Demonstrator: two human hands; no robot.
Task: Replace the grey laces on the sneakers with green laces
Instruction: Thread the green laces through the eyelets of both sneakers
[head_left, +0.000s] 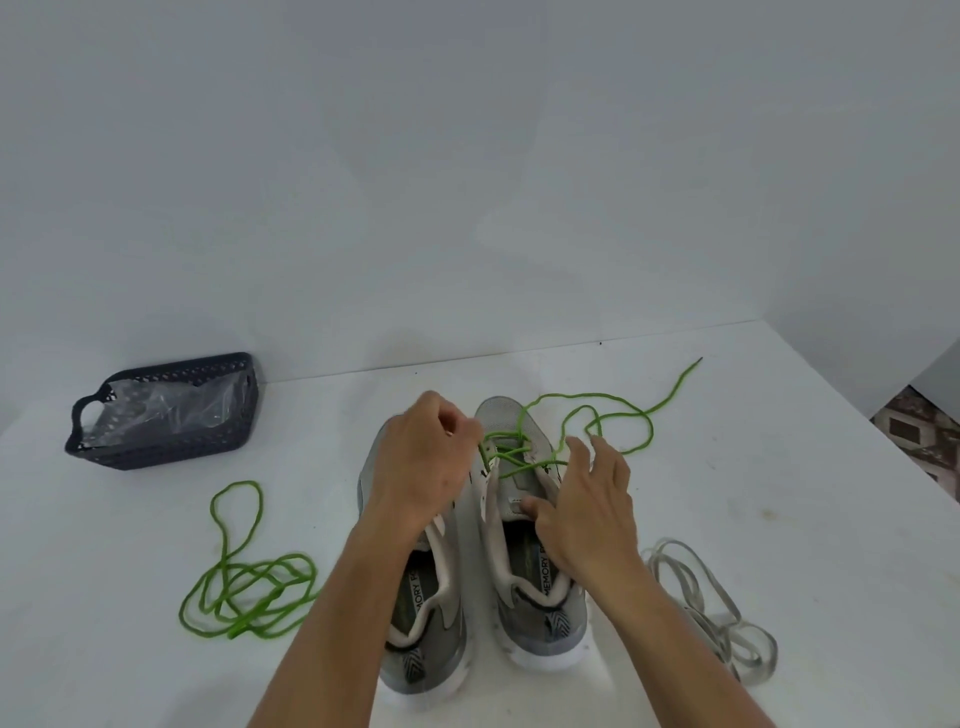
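Two grey sneakers stand side by side, toes away from me: the left sneaker (434, 608) and the right sneaker (524, 566). A green lace (592, 415) crosses the right sneaker's front eyelets and trails off to the back right. My left hand (423, 462) hovers over the left sneaker's front, fingers pinched on the green lace near the right sneaker's eyelets. My right hand (587, 512) rests on the right sneaker, fingers spread, thumb on the tongue. A second green lace (244, 587) lies coiled at the left. The grey laces (711, 608) lie in a heap at the right.
A dark plastic basket (166, 447) holding a clear plastic bag sits at the back left by the wall. The white table (753, 493) ends at a wall behind and at an edge on the far right.
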